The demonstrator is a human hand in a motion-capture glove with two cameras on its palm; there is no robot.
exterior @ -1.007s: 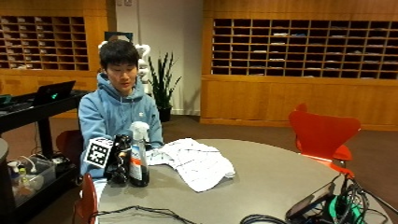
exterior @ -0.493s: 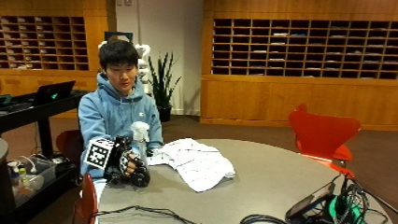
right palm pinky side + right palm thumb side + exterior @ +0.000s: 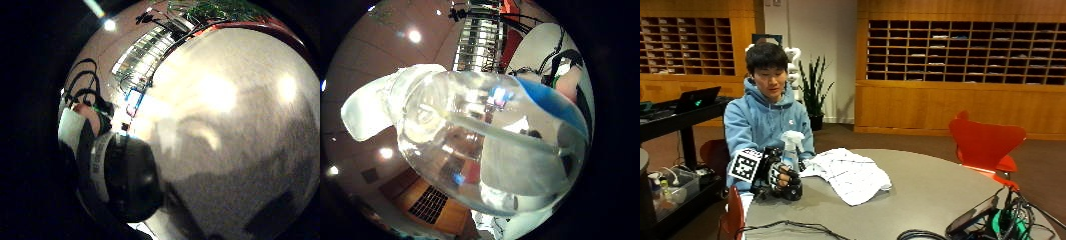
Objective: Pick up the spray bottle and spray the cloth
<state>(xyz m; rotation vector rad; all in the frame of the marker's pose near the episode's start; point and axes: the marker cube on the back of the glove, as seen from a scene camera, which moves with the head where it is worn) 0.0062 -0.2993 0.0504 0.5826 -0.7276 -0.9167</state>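
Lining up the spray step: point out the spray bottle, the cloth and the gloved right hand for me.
spray bottle (image 3: pixel 792 141): outside view, on its white spray head above the hand.
cloth (image 3: pixel 850 174): outside view, middle of the crumpled white cloth on the table.
gloved right hand (image 3: pixel 781 178): outside view, on the black-gloved fingers curled round the bottle.

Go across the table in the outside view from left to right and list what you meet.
Gloved right hand gripping the spray bottle → white cloth lying crumpled on the grey table → red chair behind the table's right side.
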